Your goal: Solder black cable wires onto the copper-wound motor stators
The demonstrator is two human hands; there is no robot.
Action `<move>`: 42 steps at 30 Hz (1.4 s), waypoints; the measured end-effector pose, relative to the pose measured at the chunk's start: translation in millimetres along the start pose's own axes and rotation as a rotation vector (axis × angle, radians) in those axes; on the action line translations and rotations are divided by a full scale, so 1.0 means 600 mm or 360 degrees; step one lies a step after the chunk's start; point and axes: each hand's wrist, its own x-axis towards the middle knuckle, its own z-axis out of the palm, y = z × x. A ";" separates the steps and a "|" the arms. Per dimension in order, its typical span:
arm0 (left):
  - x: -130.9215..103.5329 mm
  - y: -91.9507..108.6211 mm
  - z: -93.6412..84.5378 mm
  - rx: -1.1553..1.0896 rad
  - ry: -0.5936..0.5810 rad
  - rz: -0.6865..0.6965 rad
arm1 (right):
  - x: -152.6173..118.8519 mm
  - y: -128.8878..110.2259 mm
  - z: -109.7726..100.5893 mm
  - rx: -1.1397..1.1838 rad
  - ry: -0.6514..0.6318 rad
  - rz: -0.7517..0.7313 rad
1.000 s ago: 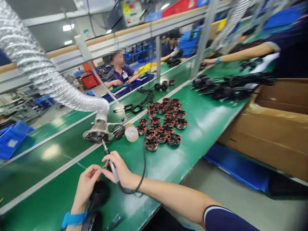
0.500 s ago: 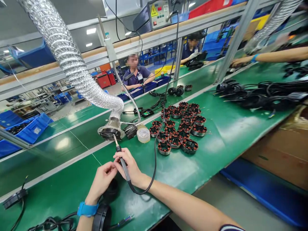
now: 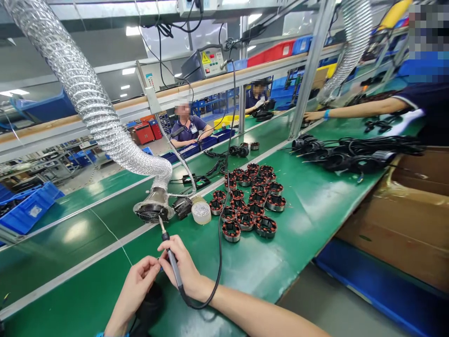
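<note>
My right hand (image 3: 182, 267) is wrapped round a soldering iron (image 3: 174, 267), whose tip points up and away at the round mouth of the fume duct (image 3: 154, 206). Its cable loops back over my wrist. My left hand (image 3: 142, 281) is beside it, thumb and fingers pinched together close to the right fingertips; what they pinch is too small to make out. A dark round part (image 3: 150, 302) lies under my left hand, partly hidden. Beyond the hands are a round pale container (image 3: 201, 213) and several copper-wound rings (image 3: 245, 220) on the green table.
A silver flexible duct (image 3: 105, 117) hangs from the upper left. Black cabled parts (image 3: 343, 152) are heaped on the right of the table (image 3: 245, 281). One person's arm (image 3: 365, 111) reaches in at the right; two other people sit across the line.
The view has tilted up and shifted, so the table and hands appear lower and further left. Both hands keep nearly the same pose, with the soldering iron still in my right hand.
</note>
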 end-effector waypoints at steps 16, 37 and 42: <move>-0.001 0.003 -0.006 0.0003 0.0265 -0.0032 | -0.003 0.015 0.002 -0.0018 0.0008 0.0079; 0.020 -0.044 -0.027 0.0301 0.0422 0.0069 | 0.016 0.027 -0.043 0.0000 0.0154 0.0243; 0.020 -0.047 -0.026 0.0315 0.0423 0.0063 | 0.012 0.025 -0.039 0.0015 0.0029 0.0229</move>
